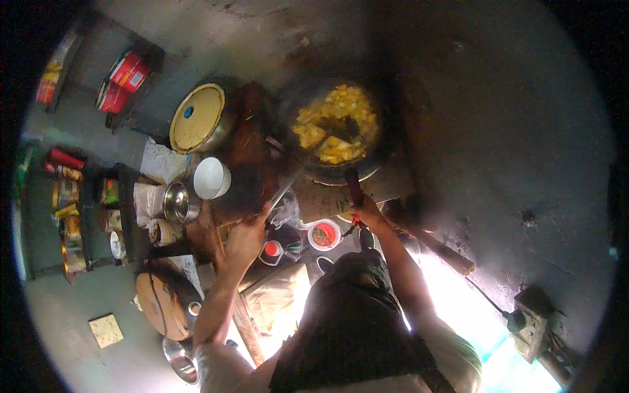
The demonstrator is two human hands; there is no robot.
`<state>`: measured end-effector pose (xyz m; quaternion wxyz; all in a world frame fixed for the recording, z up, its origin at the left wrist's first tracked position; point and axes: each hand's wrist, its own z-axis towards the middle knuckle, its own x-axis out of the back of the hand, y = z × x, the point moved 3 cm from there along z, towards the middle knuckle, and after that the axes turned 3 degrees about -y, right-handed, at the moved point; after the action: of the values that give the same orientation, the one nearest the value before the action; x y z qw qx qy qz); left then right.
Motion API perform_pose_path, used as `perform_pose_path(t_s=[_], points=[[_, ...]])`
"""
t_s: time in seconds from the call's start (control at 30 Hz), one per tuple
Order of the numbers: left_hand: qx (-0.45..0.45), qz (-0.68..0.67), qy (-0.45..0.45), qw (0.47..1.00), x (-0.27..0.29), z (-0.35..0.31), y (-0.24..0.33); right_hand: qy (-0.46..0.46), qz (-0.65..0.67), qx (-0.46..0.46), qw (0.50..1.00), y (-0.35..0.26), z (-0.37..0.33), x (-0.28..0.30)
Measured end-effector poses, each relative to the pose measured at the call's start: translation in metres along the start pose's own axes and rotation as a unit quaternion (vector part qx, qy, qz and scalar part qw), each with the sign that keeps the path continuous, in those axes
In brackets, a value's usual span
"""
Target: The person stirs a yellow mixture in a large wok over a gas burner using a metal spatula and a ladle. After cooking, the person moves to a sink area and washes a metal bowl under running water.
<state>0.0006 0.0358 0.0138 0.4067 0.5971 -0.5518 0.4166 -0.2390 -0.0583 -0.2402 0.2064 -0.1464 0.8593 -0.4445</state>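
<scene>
A dark round pan [337, 175] sits on the cooking place ahead of me, full of yellow chunks of food [347, 103] that look like cut potato. My right hand [368, 213] is closed round the pan's dark handle [354, 187]. From the left, my left hand [246, 234] grips a long metal utensil [283, 190], which slants up toward the pan. Its far end is lost among the food and haze, so I cannot tell its kind.
A white bowl [212, 178], steel bowls [180, 202] and a yellow-lidded pot [198, 119] stand left. Below the pan are a white tub with red contents [324, 234] and a small red-filled cup [271, 249]. A pole [452, 254] and socket box [532, 321] lie right.
</scene>
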Motion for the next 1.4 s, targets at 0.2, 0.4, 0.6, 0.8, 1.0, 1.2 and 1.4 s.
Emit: perform_pose_path(t_s=[0.2, 0.4, 0.6, 0.8, 1.0, 1.2, 1.4], points=[[0.018, -0.094, 0.015, 0.995, 0.006, -0.005, -0.002, -0.042, 0.009, -0.020, 0.999, -0.009, -0.005, -0.005], [-0.022, -0.212, 0.156, 0.965, -0.020, 0.063, 0.020, -0.026, 0.037, -0.010, 0.999, 0.005, 0.000, 0.002], [0.068, -0.134, 0.143, 0.978, -0.060, 0.111, 0.028, -0.045, 0.055, 0.009, 0.997, -0.003, 0.002, -0.007], [-0.098, -0.157, 0.256, 0.949, -0.041, 0.050, 0.007, -0.038, 0.063, 0.008, 0.997, -0.020, -0.006, 0.003], [0.041, -0.241, 0.230, 0.942, -0.076, 0.119, 0.053, -0.107, 0.060, 0.007, 0.992, -0.023, -0.012, -0.009], [0.024, -0.141, 0.046, 0.989, -0.053, 0.039, 0.018, -0.090, 0.129, -0.034, 0.987, -0.030, -0.015, -0.001], [0.053, -0.263, 0.025, 0.963, -0.007, -0.068, -0.042, -0.051, 0.112, -0.080, 0.989, -0.046, -0.040, -0.037]])
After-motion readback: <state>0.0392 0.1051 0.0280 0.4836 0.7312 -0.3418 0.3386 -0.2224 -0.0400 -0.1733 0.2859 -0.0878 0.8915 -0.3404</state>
